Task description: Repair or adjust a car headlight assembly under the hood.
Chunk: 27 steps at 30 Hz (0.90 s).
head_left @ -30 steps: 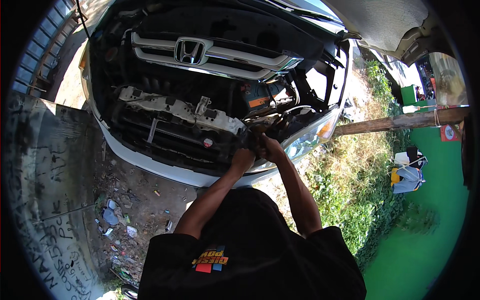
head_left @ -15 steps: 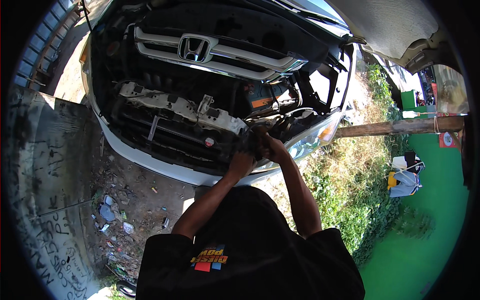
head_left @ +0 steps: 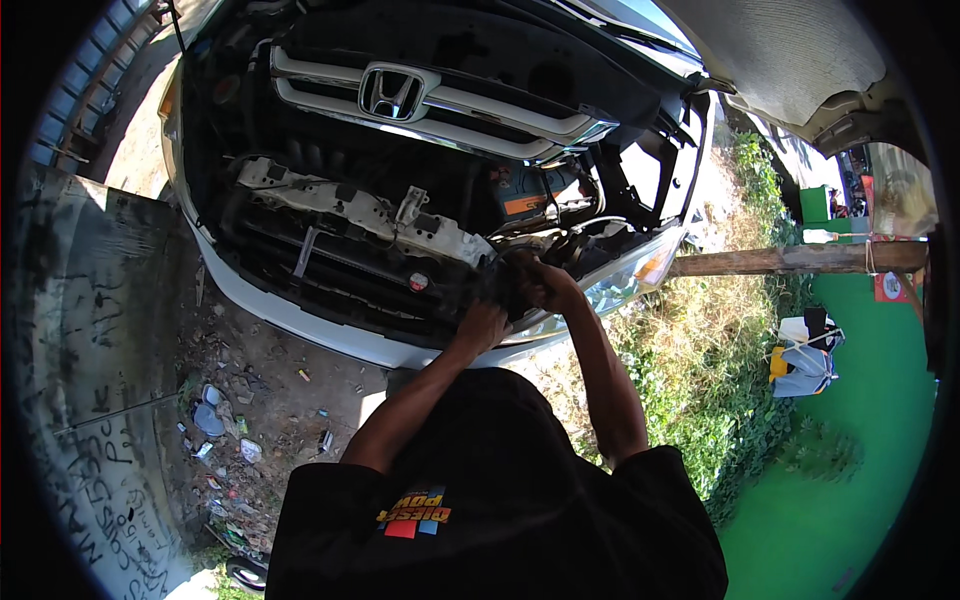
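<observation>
A dark part (head_left: 508, 284) sits in the front corner of the car (head_left: 240, 288), on the person's right, between the pale crossbar and the headlight. It is blackish and dull, lies mostly in shade, and its outline blurs into the gap around it, so its exact shape is hard to make out.

The right hand (head_left: 551, 286) is curled at its right side, next to the headlight (head_left: 632, 272), which is clear with an amber end. The left hand (head_left: 482, 325) is bent over the front edge just below it. The fingers of both are largely hidden, so I cannot tell whether either one is grasping the part or only touching it.

Left of the hands runs the crossbar (head_left: 430, 234), whitish, scuffed and stained, with a round red-and-white disc (head_left: 418, 282) below it. Behind the dark part stands a battery (head_left: 540, 190) with an orange label. A pale grille (head_left: 500, 112) lies across the engine bay. The white bumper (head_left: 300, 328) curves along the front. Beyond the car are a wooden beam (head_left: 800, 261), sunlit grass (head_left: 690, 390) and scattered litter (head_left: 209, 419).
</observation>
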Tool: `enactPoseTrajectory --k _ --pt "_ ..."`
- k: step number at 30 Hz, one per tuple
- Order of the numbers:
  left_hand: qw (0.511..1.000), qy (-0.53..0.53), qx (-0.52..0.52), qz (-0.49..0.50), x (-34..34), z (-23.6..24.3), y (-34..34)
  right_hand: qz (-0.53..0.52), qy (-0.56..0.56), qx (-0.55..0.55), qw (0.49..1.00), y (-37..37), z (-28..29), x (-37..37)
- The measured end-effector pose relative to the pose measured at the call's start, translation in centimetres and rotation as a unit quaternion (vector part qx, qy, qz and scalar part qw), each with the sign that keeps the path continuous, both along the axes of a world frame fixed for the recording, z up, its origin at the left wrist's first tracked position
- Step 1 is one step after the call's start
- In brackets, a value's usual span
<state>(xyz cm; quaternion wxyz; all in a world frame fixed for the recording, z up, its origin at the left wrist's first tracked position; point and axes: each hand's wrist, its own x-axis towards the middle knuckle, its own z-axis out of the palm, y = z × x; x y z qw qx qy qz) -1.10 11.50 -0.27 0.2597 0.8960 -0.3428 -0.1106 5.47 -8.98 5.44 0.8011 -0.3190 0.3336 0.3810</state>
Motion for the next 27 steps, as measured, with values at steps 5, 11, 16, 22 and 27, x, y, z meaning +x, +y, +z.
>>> enactPoseTrajectory --k 5,11,16,22,27 --pt "0.999 0.033 -0.032 -0.015 0.9 1.5 1.0 -0.073 -0.029 -0.064 0.995 2.0 0.5 -2.7" --pt "0.992 0.111 -0.062 0.019 1.9 2.1 1.5 -0.067 -0.034 -0.119 0.99 3.2 2.0 -4.2" --pt "0.987 0.101 -0.098 0.074 2.3 3.7 0.7 -0.042 -0.04 -0.116 0.992 3.3 4.2 -6.9" --pt "0.984 0.022 -0.173 0.036 2.7 4.0 1.0 0.007 -0.101 -0.088 0.991 2.3 6.7 -8.2" --pt "0.953 0.155 -0.196 0.169 3.2 4.5 0.5 0.143 -0.204 -0.369 0.895 1.6 12.1 -6.4"
